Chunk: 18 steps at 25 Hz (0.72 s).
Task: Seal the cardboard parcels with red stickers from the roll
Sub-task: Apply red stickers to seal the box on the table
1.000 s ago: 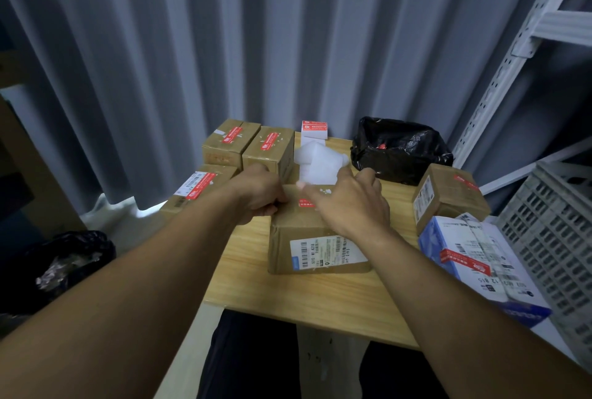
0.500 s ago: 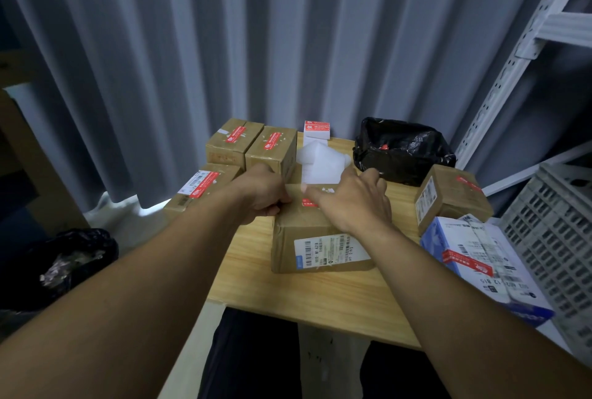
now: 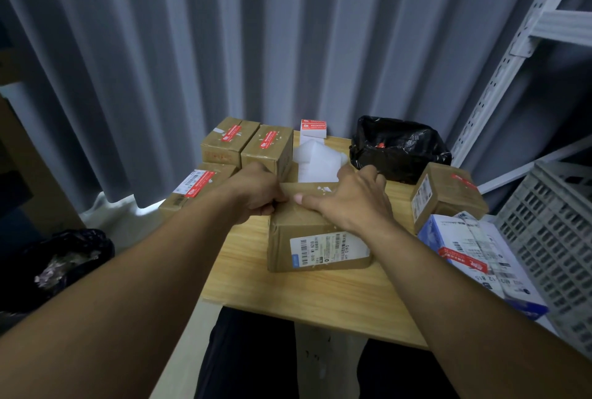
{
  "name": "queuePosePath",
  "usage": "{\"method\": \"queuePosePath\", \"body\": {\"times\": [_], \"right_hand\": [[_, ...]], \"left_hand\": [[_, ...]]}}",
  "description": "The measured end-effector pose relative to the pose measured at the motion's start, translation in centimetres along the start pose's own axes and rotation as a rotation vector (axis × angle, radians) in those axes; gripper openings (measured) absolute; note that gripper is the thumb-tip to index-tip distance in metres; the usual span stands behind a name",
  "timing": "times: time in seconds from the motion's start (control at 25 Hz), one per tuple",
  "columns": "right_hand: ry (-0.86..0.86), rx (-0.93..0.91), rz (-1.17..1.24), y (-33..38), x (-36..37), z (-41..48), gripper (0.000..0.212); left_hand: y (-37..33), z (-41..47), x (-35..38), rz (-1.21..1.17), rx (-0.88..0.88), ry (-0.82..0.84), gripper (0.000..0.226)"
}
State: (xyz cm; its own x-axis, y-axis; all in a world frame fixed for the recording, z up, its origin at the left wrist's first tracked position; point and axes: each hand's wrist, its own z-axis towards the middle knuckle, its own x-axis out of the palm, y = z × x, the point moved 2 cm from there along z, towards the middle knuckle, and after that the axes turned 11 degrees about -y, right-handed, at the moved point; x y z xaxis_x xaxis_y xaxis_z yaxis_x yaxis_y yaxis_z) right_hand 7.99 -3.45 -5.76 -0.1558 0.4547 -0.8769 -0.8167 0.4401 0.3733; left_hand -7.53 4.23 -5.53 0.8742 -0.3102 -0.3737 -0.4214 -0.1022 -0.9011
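Moved: my right hand point(image 3: 349, 203) now has its thumb over the red sticker, which is hidden | fingers spread flat on the parcel point(image 3: 288, 238), mid table point(image 3: 304, 293) | left hand point(image 3: 256, 193) curled, gripping its left edge | I'd rub firmly across the seam.

Black bag point(image 3: 398, 149) on table point(image 3: 320, 291); grey crate point(image 3: 551, 232) right.

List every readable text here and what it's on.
"S01E-M1 A210", roughly: white label on the middle parcel.
"12 815", upside down: blue-and-white box.
Red stickers and all other print: too blurred to read.
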Motion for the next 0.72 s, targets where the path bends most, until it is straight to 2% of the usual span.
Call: {"method": "queuePosePath", "body": {"times": [0.16, 0.36, 0.44, 0.56, 0.64, 0.72], "right_hand": [[-0.104, 0.144, 0.06, -1.9, -0.9, 1.6, 0.071], [0.054, 0.188, 0.079, -3.0, 0.2, 1.3, 0.099], [0.04, 0.188, 0.112, -3.1, 0.5, 1.1, 0.104], [0.004, 0.2, 0.192, -3.7, 0.6, 1.4, 0.087], [-0.007, 0.197, 0.264, -4.5, 0.6, 1.5, 0.07], [-0.007, 0.186, 0.306, -4.9, 0.5, 1.4, 0.067]], "left_hand": [[-0.1, 0.0, 0.0, 0.028, 0.005, -0.031, 0.016], [-0.3, -0.5, 0.4, 0.018, 0.004, -0.037, 0.018], [-0.2, -0.7, 0.8, -0.008, 0.017, -0.044, 0.024], [-0.1, -0.4, 1.4, 0.084, 0.047, -0.068, 0.04], [0.1, -0.1, 1.6, 0.091, 0.031, -0.072, 0.036], [0.2, 0.0, 1.7, 0.065, 0.019, -0.069, 0.034]]}}
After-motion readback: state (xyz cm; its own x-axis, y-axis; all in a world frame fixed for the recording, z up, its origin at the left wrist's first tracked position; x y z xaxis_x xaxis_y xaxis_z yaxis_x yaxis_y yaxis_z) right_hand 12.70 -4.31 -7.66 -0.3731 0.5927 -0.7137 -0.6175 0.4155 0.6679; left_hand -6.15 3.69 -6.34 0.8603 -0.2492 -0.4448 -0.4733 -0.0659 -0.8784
